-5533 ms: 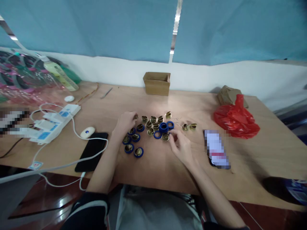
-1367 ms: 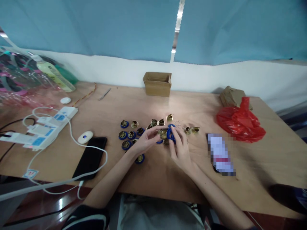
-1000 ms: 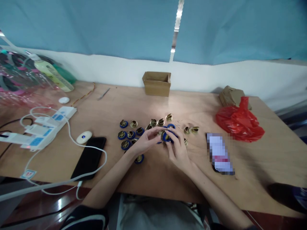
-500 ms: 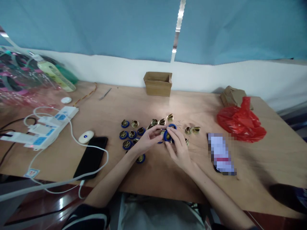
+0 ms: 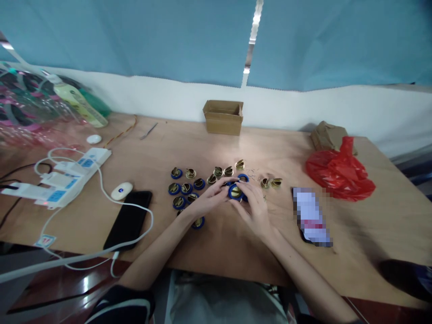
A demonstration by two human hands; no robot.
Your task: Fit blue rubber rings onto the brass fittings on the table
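Note:
Between my two hands is a round brass-coloured metal piece in a blue ring (image 5: 235, 191), its gold face turned up toward me. My left hand (image 5: 212, 198) pinches its left edge with closed fingers. On the other side, the fingers of my right hand (image 5: 254, 204) are closed around its right edge. Just behind my fingers lies another blue ring (image 5: 243, 178), partly covered. Several brass pieces seated in blue rings (image 5: 186, 188) lie to the left of my left hand. Brass pieces without visible rings (image 5: 228, 170) lie behind my hands, and more brass pieces (image 5: 276, 182) lie to the right.
A small open cardboard box (image 5: 222, 123) stands at the back. At right are a red plastic bag (image 5: 339, 173) and a phone with a blurred screen (image 5: 311, 216). A black phone (image 5: 130, 220), white cables and a power strip (image 5: 74, 177) occupy the left. Tweezers (image 5: 149, 131) lie behind.
The blue-ringed piece in my hands has tilted, so more of its gold face shows. Both hands stay in nearly the same place.

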